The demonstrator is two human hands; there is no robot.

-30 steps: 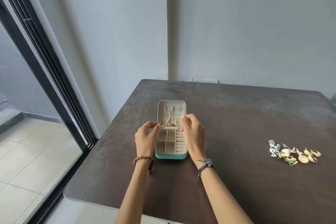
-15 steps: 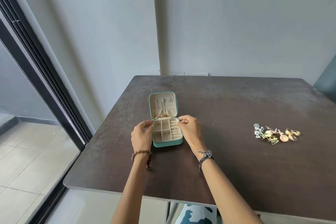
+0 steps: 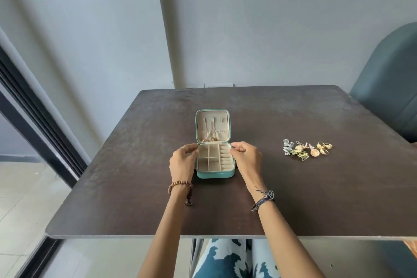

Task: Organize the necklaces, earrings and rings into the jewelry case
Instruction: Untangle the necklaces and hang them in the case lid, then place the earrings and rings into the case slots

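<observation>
The case (image 3: 214,156) lies open near the middle of the table (image 3: 293,187), its teal shell flat and its lid (image 3: 212,125) leaned back away from me. Inside the lid I see a gold chain (image 3: 211,139) bunched at the pocket near the hinge; how it hangs higher up I cannot tell. The tray has four square cells on the left and ring rolls on the right, all beige.

My left hand (image 3: 182,163) is at the left back corner of the tray, thumb and forefinger curled and pinching the rim there. My right hand (image 3: 247,159) does the same at the right back corner, fingers bent, tips on the rim. A bead bracelet (image 3: 179,185) is on my left wrist, a cord band (image 3: 264,198) on my right.

Well apart to the right, a small pile of jewelry (image 3: 305,150) lies on the table: silver and flower pieces on its left, gold rings (image 3: 325,145) on its right. A blue chair (image 3: 388,79) stands behind the right corner.
</observation>
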